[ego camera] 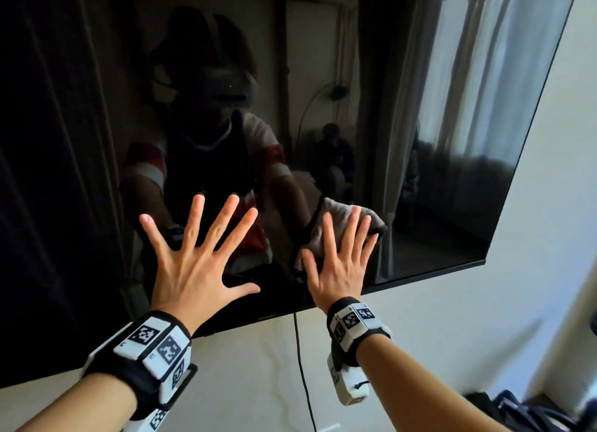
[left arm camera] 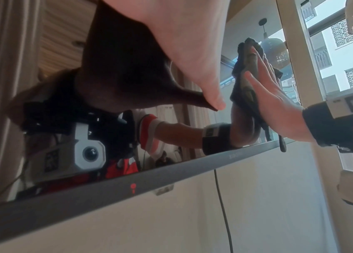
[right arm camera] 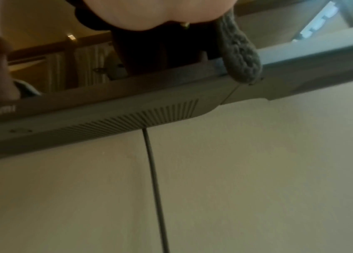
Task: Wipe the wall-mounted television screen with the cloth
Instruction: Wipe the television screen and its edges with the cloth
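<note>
**Head view: wiping near the bottom of the TV**

The right hand [ego camera: 339, 263] presses the cloth [ego camera: 332, 218] flat on the TV [ego camera: 452, 140], low down by the bottom edge. Its fingers are straight and spread. The left hand [ego camera: 197, 260] lies flat on the glass too, fingers wide, holding nothing. I think most of the screen above is not wiped yet, though I can't see which parts are clean.

The head camera looks forward and down at the television screen [ego camera: 420, 124] from close. The left wrist camera sits under the left hand [left arm camera: 184, 42], looking up along the glass to the right. The right wrist camera, very near, faces the lower frame [right arm camera: 171, 95]. All views share this frame and the cable [right arm camera: 156, 188].
</note>
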The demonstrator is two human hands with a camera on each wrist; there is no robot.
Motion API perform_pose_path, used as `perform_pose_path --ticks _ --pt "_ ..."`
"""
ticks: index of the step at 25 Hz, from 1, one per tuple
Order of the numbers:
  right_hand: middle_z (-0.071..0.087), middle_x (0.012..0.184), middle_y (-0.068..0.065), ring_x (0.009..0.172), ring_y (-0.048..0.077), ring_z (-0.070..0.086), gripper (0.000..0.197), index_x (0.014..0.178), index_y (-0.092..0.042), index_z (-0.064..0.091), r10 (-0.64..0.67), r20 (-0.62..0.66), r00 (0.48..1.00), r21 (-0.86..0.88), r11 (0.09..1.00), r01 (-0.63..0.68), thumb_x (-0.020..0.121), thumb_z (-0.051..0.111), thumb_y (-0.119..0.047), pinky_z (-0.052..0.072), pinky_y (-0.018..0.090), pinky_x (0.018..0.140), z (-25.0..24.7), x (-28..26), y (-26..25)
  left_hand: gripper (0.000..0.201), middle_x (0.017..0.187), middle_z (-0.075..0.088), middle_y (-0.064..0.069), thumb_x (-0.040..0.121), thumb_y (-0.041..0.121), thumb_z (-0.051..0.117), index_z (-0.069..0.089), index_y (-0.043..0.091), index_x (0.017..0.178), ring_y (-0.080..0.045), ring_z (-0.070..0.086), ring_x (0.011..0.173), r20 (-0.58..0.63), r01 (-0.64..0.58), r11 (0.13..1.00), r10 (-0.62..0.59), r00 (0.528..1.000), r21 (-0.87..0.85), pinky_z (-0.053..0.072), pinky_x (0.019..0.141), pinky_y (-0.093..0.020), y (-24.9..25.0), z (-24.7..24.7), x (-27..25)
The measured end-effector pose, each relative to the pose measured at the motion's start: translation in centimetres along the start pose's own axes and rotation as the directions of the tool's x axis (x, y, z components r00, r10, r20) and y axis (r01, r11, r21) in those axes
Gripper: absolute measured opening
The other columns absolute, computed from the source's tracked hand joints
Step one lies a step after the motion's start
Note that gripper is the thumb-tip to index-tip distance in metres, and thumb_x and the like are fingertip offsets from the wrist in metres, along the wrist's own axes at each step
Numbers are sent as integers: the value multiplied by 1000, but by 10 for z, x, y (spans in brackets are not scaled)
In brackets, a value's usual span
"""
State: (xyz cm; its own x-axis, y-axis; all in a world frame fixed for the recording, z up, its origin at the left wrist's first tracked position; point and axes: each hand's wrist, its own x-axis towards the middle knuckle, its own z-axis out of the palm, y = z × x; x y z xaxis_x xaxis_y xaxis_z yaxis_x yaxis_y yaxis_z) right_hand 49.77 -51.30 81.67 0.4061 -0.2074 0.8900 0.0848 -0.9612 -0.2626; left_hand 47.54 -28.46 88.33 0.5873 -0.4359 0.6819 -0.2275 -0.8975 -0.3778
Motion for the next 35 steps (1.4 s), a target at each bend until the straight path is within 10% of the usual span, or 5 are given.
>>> perform_pose_path --ticks 5,11,15,28,35 --pt "7 159 13 148 26 -9 69 150 -38 11 58 -37 998 -35 998 -60 89 39 -56 3 56 117 -10 17 80 113 169 9 0 61 84 46 23 31 158 -39 2 154 -35 0 1000 -1 999 -22 -6 101 -85 13 -7 0" --pt "-17 160 4 147 30 -11 70 152 -39 2 -37 -22 999 10 999 37 92 33 -59 -7 51 118 -10 22 113 124 169 6 3 56 88 63 15 38 158 -39 7 153 -65 -63 996 58 996 -67 -5 105 -82 146 -30 76" --pt "2 160 10 148 26 -8 69 150 -39 13 -93 -42 995 -21 996 92 89 41 -54 -6 49 119 -17 37 154 132 169 -8 2 54 93 55 2 34 160 -37 -10 153 15 45 997 -44 999 -64 -13 102 -82 192 -28 110" --pt "11 157 14 148 28 -5 64 147 -37 18 -178 -2 984 -64 982 178 89 41 -55 -6 48 119 -37 54 270 141 169 -5 -1 47 90 62 3 31 160 -38 -13 152 59 93 995 -94 994 28 -4 100 -85 197 -24 106" --pt "13 156 14 147 21 -11 57 151 -36 13 -50 -87 995 55 997 55 99 26 -55 -8 45 119 -19 36 253 140 168 -14 0 50 91 58 -6 31 159 -39 -18 151 37 87 995 -89 995 49 0 101 -87 195 -21 104"
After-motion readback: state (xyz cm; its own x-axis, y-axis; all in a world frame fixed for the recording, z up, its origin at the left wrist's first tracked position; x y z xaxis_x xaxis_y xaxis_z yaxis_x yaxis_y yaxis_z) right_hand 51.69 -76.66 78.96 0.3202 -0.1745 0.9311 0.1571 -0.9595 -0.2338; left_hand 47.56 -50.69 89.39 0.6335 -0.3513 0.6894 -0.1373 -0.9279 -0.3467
